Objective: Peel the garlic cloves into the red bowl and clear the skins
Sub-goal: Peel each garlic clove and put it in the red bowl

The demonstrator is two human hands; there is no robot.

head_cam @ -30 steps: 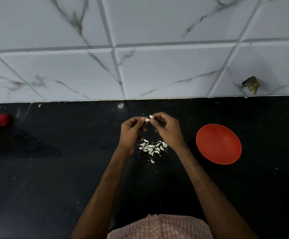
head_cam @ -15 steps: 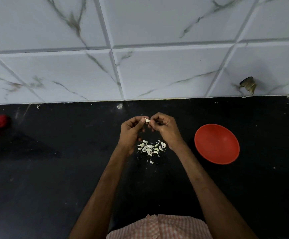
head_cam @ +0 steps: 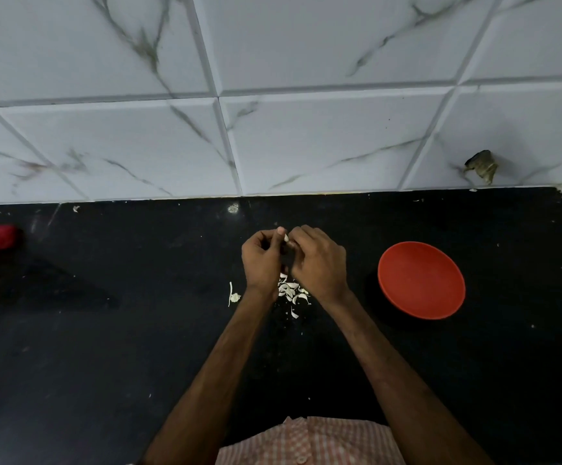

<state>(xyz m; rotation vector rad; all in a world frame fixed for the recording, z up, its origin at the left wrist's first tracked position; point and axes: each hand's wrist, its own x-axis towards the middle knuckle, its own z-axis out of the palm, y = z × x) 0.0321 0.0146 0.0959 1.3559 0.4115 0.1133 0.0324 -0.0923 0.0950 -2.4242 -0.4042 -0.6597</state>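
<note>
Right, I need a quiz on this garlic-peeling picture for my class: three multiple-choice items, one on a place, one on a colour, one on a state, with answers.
1. Where does the red bowl stand relative to the skins?
A. To their left.
B. To their right.
C. On top of them.

2. What colour is the counter?
A. Black.
B. White.
C. Green.

3. What are the left hand and right hand doing?
A. Lying flat.
B. Lifting the bowl.
C. Pinching a garlic clove.

Answers: B, the bowl sits on the person's right, apart from the skins; A, the slab under everything is black; C, fingertips of both hands meet on the clove.
</note>
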